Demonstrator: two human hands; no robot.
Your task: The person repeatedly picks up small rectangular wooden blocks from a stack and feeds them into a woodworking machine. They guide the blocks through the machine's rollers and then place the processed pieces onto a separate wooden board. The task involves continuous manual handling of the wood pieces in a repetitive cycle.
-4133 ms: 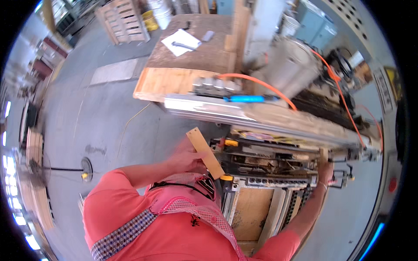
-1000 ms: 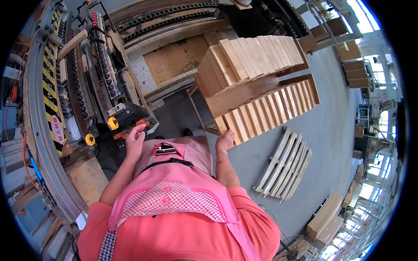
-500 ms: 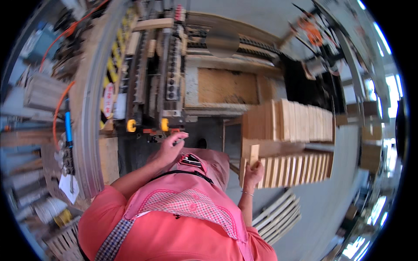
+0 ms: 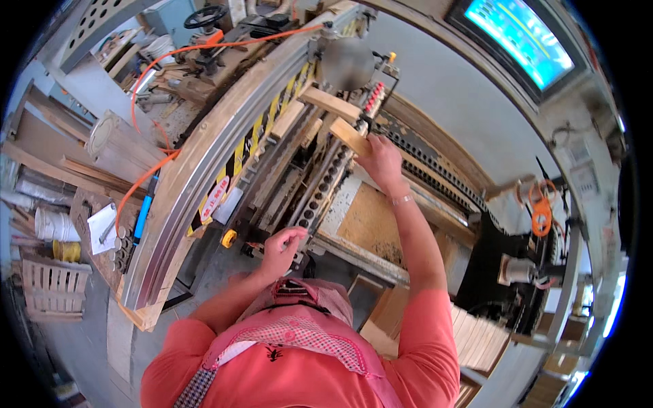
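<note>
My right hand (image 4: 382, 162) reaches far out over the machine, its fingers closed on one end of a short, flat wooden block (image 4: 349, 136). The block lies slanted above the machine's rail with a row of round holes (image 4: 320, 187). Just beyond it, another wooden piece (image 4: 330, 103) rests across the rails. My left hand (image 4: 280, 251) hovers near the front end of the rails, fingers loosely bent, with nothing visible in it. The underside of its fingers is hidden.
A wooden box with a row of stacked wooden blocks (image 4: 476, 340) stands at the right, partly behind my right arm. A lit screen (image 4: 520, 37) hangs at the upper right. Along the left runs a long metal-edged beam (image 4: 224, 129) with an orange hose (image 4: 139, 112) over it.
My right hand has carried a wooden block from the stack at the right to the machine's rails. My left hand stays near the rail ends. The view has turned and shifted.
</note>
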